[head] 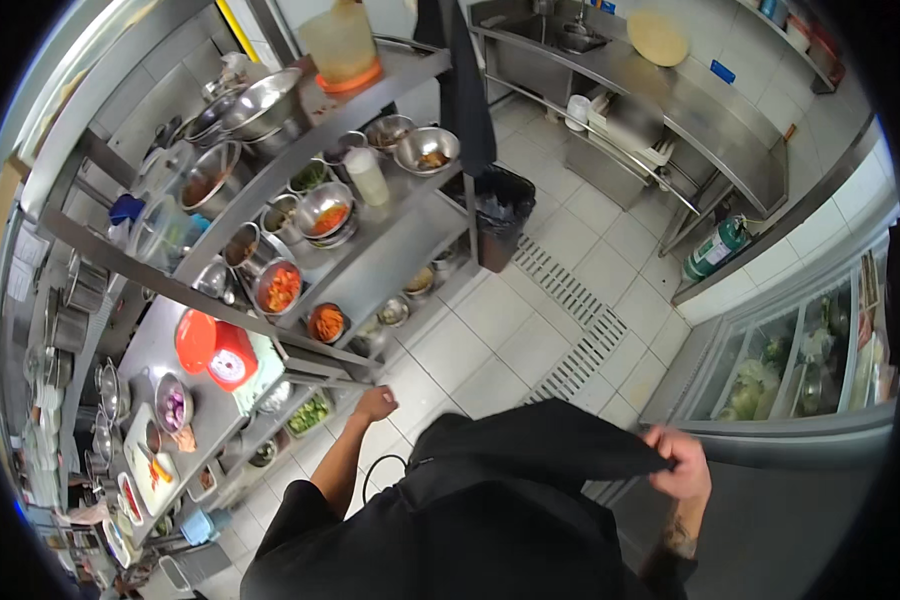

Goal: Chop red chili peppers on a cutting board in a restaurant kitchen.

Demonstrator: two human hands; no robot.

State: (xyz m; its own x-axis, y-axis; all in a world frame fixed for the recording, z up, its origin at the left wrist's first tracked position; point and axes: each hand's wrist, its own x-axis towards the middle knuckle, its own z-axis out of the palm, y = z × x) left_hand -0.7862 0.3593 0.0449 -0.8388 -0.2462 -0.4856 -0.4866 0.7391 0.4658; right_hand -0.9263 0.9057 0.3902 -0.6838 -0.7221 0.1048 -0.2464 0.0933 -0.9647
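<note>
My right hand (679, 463) pinches the edge of a black apron (562, 442) and pulls it out to the right. The cloth is stretched from my waist to the fingers. My left hand (376, 403) hangs over the tiled floor with its fingers curled, and nothing shows in it. Just beyond it is the end of a steel worktable (337, 371). Closest to it on the lower shelf is a container of chopped green vegetables (309, 414). A red kitchen scale (230, 361) stands on the worktable.
Steel shelving (390, 240) on the left carries several metal bowls. A bin with a black liner (504, 210) stands at its far end. On the right is an open refrigerator drawer (750, 390) with vegetables; a green gas cylinder (714, 249) and steel sink counter (727, 142) stand beyond.
</note>
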